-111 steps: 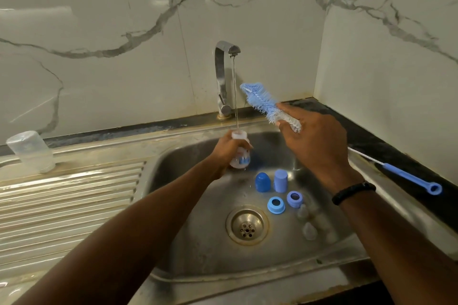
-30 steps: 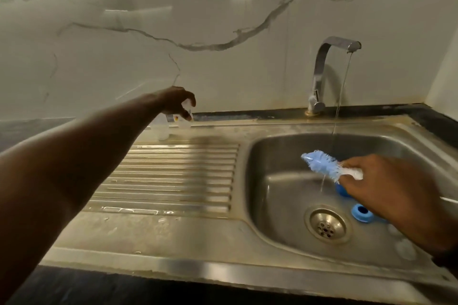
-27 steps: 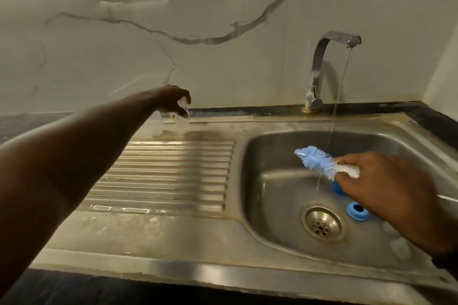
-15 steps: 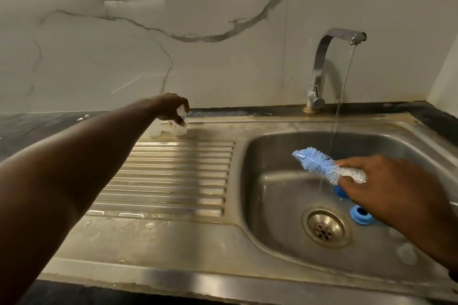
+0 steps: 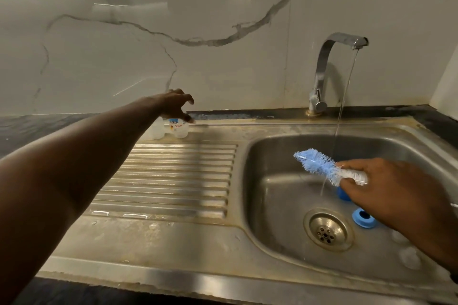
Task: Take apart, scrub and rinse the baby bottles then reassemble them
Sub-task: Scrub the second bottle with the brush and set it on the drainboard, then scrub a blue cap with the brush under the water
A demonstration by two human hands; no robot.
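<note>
Left hand hovers over baby bottle, grip spread, fingers loosely hooked, holding nothing. Bottle upright at back of drainboard, clear second bottle touching beside. Right hand grip pinched round bottle brush at bristle base, above sink, tap running. Blue collar near drain. Judgement: bottle light, stiff plastic, wet, likely slippery; wrap round mid-body, not rim.

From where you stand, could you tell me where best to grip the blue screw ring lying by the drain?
I'd pinch the blue screw ring across its outer rim from above: it lies flat on the sink floor, hole up. Use the free left hand; the right hand holds the bottle brush.
</note>
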